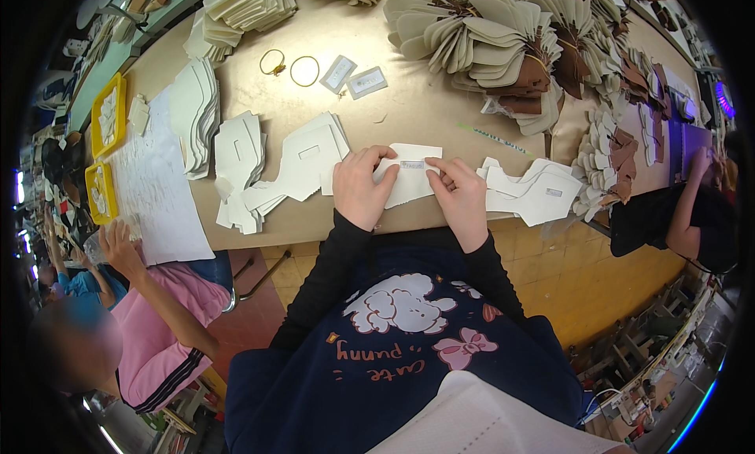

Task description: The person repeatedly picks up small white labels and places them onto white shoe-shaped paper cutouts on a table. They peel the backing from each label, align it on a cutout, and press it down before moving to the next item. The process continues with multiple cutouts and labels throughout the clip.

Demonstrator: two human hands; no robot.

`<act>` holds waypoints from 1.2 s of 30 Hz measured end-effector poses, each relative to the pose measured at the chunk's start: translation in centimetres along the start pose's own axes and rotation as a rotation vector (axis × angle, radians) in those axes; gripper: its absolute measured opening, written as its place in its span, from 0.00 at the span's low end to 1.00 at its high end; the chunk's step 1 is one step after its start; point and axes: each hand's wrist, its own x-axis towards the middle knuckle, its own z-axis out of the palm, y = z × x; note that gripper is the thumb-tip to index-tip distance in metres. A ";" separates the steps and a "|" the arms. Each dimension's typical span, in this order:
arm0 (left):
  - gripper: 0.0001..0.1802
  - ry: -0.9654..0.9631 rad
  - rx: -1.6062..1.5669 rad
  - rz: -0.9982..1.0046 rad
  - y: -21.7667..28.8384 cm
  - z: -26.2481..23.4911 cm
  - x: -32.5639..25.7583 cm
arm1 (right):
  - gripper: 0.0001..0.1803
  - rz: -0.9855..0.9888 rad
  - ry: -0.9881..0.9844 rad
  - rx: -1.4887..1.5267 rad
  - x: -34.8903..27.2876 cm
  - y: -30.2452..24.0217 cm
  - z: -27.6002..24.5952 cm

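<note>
In front of me at the table's near edge lies a white cut piece (410,193), flat like leather or fabric. A small grey label (412,165) with print sits on its upper part. My left hand (364,191) curls over the piece's left side, thumb and forefinger closed on it left of the label. Thumb and fingertips of my right hand (461,196) pinch together at the label's right end. Left of my left hand is a stack of white cut pieces (308,157) with a rectangular slot. To the right lie white pieces (543,193), the top one bearing a label.
More white stacks (238,151) stand left, beside a white sheet (169,179) and yellow trays (108,116). Beige and brown bundles (503,45) fill the far right. Two grey cards (367,82) and a yellow ring (304,71) lie ahead. A person in pink (169,316) works at left.
</note>
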 end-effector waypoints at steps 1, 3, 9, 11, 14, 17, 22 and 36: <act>0.09 0.004 -0.011 -0.006 0.0 0.0 0.0 | 0.12 0.001 0.000 0.001 0.0 0.0 0.0; 0.09 0.014 -0.027 -0.011 0.0 0.1 0.0 | 0.12 -0.001 0.001 0.006 0.0 0.1 0.0; 0.07 -0.067 -0.065 -0.129 -0.1 0.0 -0.1 | 0.11 -0.004 0.002 0.009 0.1 0.1 0.0; 0.07 -0.064 -0.059 -0.124 0.0 0.0 -0.1 | 0.11 -0.002 0.001 0.013 0.0 0.1 0.0; 0.08 -0.052 -0.048 -0.122 0.2 0.0 -0.1 | 0.12 0.002 0.002 0.004 0.0 0.0 0.0; 0.07 0.026 0.018 -0.049 0.7 0.1 -0.2 | 0.13 -0.005 0.007 -0.055 -0.2 -0.1 0.2; 0.07 0.061 0.209 -0.082 2.0 0.4 -1.2 | 0.15 -0.048 -0.012 -0.206 -0.5 -0.7 0.4; 0.14 0.151 0.401 0.244 0.3 0.7 -2.4 | 0.16 -0.110 -0.050 -0.431 0.6 -1.6 -0.1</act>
